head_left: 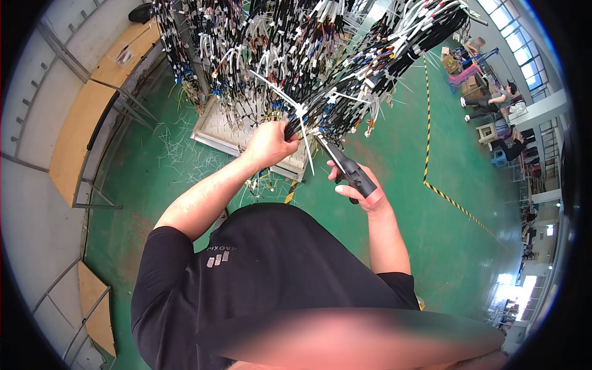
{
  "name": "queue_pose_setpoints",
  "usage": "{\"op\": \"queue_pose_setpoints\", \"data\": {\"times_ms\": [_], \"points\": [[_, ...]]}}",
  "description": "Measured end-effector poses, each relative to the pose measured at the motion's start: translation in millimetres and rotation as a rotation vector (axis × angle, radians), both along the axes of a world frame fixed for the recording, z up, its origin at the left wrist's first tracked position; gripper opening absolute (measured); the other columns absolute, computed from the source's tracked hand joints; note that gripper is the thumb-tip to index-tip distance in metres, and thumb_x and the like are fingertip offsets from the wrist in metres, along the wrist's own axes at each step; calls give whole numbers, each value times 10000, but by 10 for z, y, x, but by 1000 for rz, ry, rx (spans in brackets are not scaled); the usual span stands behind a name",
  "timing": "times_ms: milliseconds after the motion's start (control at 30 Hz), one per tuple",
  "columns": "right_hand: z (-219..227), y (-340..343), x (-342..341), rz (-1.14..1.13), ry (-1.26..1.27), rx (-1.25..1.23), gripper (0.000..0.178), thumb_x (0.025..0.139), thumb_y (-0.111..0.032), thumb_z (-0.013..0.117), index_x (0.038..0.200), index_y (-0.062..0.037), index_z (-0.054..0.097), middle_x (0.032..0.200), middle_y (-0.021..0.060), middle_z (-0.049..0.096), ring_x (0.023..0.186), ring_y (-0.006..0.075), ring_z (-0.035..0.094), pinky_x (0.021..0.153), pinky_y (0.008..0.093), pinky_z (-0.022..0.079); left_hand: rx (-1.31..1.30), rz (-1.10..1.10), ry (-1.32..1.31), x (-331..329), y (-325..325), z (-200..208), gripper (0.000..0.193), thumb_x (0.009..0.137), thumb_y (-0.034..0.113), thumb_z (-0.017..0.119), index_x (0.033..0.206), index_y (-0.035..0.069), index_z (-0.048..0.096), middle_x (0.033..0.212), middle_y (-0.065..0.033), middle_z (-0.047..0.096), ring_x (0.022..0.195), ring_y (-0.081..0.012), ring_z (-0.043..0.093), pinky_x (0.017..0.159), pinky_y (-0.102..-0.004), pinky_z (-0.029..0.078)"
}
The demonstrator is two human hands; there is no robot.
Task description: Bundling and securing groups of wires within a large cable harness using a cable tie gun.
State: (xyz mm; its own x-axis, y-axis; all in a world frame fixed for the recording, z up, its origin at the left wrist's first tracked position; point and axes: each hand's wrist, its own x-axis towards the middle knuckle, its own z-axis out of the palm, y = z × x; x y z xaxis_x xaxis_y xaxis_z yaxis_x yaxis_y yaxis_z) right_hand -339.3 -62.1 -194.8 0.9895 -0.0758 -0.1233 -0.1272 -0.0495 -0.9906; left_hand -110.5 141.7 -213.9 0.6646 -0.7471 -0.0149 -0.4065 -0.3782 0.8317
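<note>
My left hand (271, 145) is closed round the lower end of a bundle of black cables (320, 114) at the front of a large hanging mass of wires. White cable ties (300, 111) cross on the bundle just above my fingers, with long tails sticking out. My right hand (364, 179) grips a black cable tie gun (349, 170), its nose pointing up and left. The tip (317, 133) is close beside the bundle and the ties; whether it has a tail in it I cannot tell.
Wire harnesses (265, 43) hang thickly ahead over a pale tray (216, 135). Cut tie ends (179, 151) litter the green floor. Wooden tables (83, 135) stand along the left wall. A yellow-black floor line (427, 123) runs at right; people (493, 102) are farther off.
</note>
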Motion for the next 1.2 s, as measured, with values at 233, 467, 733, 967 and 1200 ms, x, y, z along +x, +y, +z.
{"op": "queue_pose_setpoints", "data": {"times_ms": [233, 467, 733, 967, 1200], "points": [[-297, 110, -1, -150, -75, -159, 589, 923, -247, 818, 1436, -31, 624, 1117, 41, 702, 1083, 153, 640, 1014, 335, 492, -38, -32, -31, -33, 43, 45, 224, 828, 247, 730, 812, 31, 671, 707, -172, 693, 696, -354, 719, 702, -454, 565], [-325, 36, -109, -224, -91, -517, 354, 896, -199, 820, 1197, -35, 731, 918, 47, 713, 843, 145, 669, 814, 339, 553, -41, -67, -5, -79, 83, 73, 200, 835, 187, 785, 843, 20, 675, 710, -75, 694, 644, -161, 657, 662, -362, 545], [-33, -1, -120, 6, -90, -116, 591, 894, -183, 801, 1422, -4, 604, 1200, 78, 687, 1170, 188, 625, 1076, 380, 473, -94, -121, 72, -60, 70, 61, 234, 845, 224, 765, 867, 20, 653, 719, -122, 694, 666, -222, 689, 688, -392, 552], [0, -43, -114, -41, -38, -327, 372, 879, -198, 810, 1174, -6, 687, 965, 52, 687, 940, 163, 646, 880, 357, 523, -60, -133, 81, -74, 57, 60, 223, 847, 211, 765, 872, 16, 661, 724, -106, 694, 660, -202, 674, 688, -383, 551], [-91, 40, -56, -244, -400, -1034, 390, 761, -155, 838, 1074, -34, 639, 991, 127, 622, 947, 332, 662, 913, 462, 540, -63, -107, 212, -37, 115, 84, 242, 879, 233, 780, 866, 22, 663, 722, -36, 649, 669, -113, 593, 655, -343, 514]]}}
